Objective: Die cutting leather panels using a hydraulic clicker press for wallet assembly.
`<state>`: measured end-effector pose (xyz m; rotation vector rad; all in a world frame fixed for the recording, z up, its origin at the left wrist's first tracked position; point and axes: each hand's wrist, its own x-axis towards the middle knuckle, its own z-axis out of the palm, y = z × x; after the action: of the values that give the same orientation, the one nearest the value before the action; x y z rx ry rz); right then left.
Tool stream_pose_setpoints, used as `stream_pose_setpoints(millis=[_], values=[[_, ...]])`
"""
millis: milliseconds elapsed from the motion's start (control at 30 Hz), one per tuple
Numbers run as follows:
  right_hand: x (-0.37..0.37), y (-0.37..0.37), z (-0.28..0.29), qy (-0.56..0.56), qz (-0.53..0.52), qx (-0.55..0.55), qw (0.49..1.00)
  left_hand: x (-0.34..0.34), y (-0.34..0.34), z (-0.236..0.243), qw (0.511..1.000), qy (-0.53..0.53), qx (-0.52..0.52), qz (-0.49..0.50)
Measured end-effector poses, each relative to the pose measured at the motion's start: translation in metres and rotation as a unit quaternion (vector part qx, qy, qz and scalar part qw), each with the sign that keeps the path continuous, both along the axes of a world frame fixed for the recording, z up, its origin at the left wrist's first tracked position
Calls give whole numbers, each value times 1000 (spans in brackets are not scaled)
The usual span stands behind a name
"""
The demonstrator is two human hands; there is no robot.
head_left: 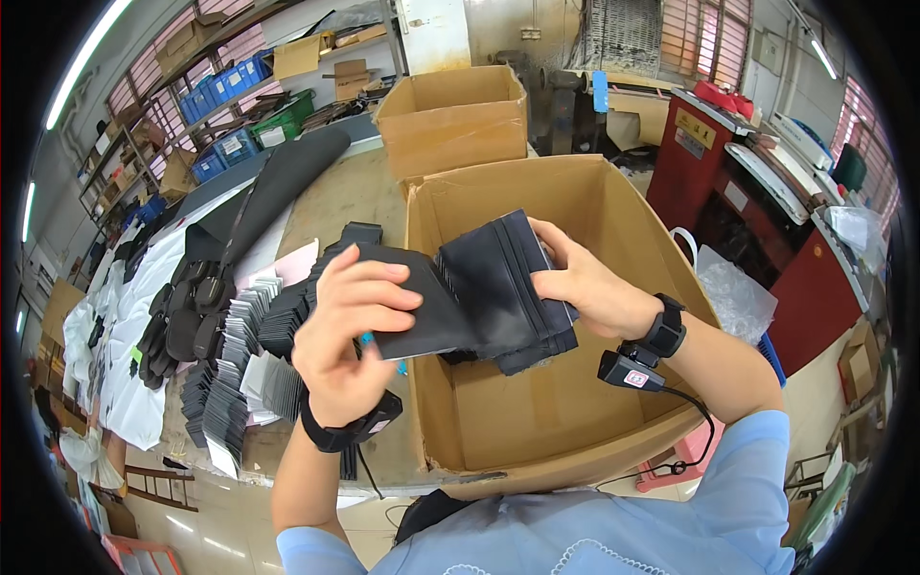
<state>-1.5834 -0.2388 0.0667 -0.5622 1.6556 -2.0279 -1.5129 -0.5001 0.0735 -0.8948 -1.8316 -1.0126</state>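
Note:
Over a large open cardboard box [575, 422], both hands hold flat black leather-like wallet pieces [494, 278]. My left hand [340, 326] is closed on the left panel, with its fingers across the top and its thumb at the lower edge. My right hand [599, 287] grips the right end, thumb on top and the other fingers behind. The panels spread apart in the middle like an opened wallet. More black pieces lie under them, inside the box; how many is hidden. A small bit of blue shows by my left thumb.
Left of the box, the table carries rows of stacked black and grey pieces [235, 359] and a pile of black cases [192, 311]. A second cardboard box [450, 120] stands behind. At the right are a red cabinet [695, 144] and a clear plastic bag [733, 292].

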Motion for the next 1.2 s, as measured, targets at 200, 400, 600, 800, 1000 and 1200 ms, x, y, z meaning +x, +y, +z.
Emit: stream_pose_setpoints(millis=[200, 400, 600, 800, 1000, 1200], values=[[3, -3, 1, 19, 9, 13, 1000, -10, -7, -4, 902, -136, 279, -300], [7, -5, -2, -15, 9, -1, 1000, -9, 15, -3, 887, -102, 371, -255], [18, -10, 3, -55, -6, -42, 998, -5, 44, 8, 986, 123, -75, 80], [4, 1, 7, 11, -29, -96, 995, 5, 35, 13, 964, -22, -259, 66], [20, -13, 21, 66, -34, -63, 995, -7, 32, -3, 985, -156, 9, 77], [23, -40, 59, 201, -15, -66, 977, -2, 28, 11, 759, -435, 351, -333]])
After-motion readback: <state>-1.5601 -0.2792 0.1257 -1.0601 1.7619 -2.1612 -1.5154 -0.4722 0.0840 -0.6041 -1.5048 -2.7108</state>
